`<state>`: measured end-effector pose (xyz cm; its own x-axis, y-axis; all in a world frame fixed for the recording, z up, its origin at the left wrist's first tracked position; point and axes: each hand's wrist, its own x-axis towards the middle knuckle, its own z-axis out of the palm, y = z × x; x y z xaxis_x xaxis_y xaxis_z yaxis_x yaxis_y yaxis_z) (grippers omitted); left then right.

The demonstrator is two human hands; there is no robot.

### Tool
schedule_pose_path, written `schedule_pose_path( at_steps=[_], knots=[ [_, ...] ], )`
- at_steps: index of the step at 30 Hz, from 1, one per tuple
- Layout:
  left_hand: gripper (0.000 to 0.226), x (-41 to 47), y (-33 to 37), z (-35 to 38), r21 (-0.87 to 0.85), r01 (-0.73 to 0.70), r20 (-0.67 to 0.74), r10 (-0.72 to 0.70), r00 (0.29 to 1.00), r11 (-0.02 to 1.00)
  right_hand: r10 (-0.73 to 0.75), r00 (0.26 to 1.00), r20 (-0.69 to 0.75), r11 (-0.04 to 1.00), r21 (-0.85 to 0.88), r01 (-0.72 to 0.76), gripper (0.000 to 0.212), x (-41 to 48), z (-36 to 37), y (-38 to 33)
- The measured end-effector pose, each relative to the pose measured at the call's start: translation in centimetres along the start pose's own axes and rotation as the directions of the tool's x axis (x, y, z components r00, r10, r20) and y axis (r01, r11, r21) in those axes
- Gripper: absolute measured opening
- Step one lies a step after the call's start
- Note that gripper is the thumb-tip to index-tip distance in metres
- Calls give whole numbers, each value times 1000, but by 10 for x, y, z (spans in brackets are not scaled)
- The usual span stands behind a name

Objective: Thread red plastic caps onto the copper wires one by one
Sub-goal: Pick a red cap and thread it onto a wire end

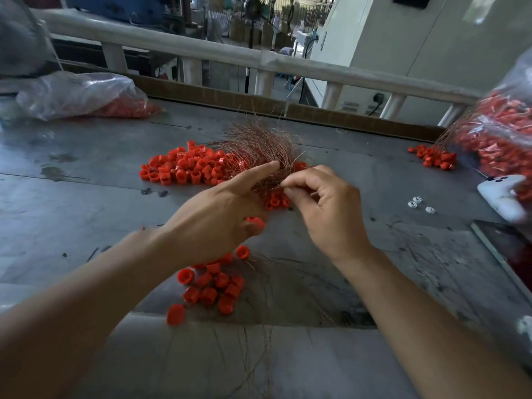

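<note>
Grip of left hand (218,214) grasping copper wires (256,145), fanned for access; grip of right hand (325,208) pinching single strand, likely isolating it for red cap (254,222) at left thumb.

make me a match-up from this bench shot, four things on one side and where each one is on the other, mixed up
Things
1. copper wire bundle
2. white phone
3. clear bag of caps
4. red cap

Places
A. far left of the table
B. against the left hand, at its thumb
C. right edge of the view
D. centre, a strand pinched by the right hand

Pairs: 1-D, 2-C, 3-A, 4-B
</note>
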<state>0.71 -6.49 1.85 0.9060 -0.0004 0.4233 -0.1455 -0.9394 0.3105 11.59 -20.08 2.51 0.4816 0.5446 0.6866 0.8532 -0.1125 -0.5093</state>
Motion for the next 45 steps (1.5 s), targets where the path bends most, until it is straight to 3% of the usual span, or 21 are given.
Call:
schedule_pose_path(
  at_steps=[7,10,16,25,30,37,41,45],
  knots=[
    [26,21,6,5,95,23,-19,-21,1000,995,18,997,75,996,80,-24,8,-1,4,-6],
    [31,28,4,6,122,99,-26,-96,995,988,17,1000,6,989,148,-17,12,1,-1,-7],
    [24,27,-2,13,78,203,-118,-193,974,976,211,975,-70,870,468,-155,13,6,-6,-6],
    [24,26,-7,17,121,234,-160,-214,964,965,253,946,-204,839,534,-109,16,9,-9,-7],
    [24,24,-15,20,104,289,-163,-271,949,952,342,882,-325,759,649,-55,18,19,-25,-7],
    [21,22,-10,19,54,313,-139,-304,943,948,535,746,-397,703,699,-132,26,30,-47,1],
    [19,13,-3,3,-43,278,-29,-280,960,960,509,780,-365,736,654,-174,26,28,-43,2],
    [16,-5,3,-25,-121,265,-147,-281,948,957,339,879,-335,844,520,-128,19,24,-40,-3]
  ],
)
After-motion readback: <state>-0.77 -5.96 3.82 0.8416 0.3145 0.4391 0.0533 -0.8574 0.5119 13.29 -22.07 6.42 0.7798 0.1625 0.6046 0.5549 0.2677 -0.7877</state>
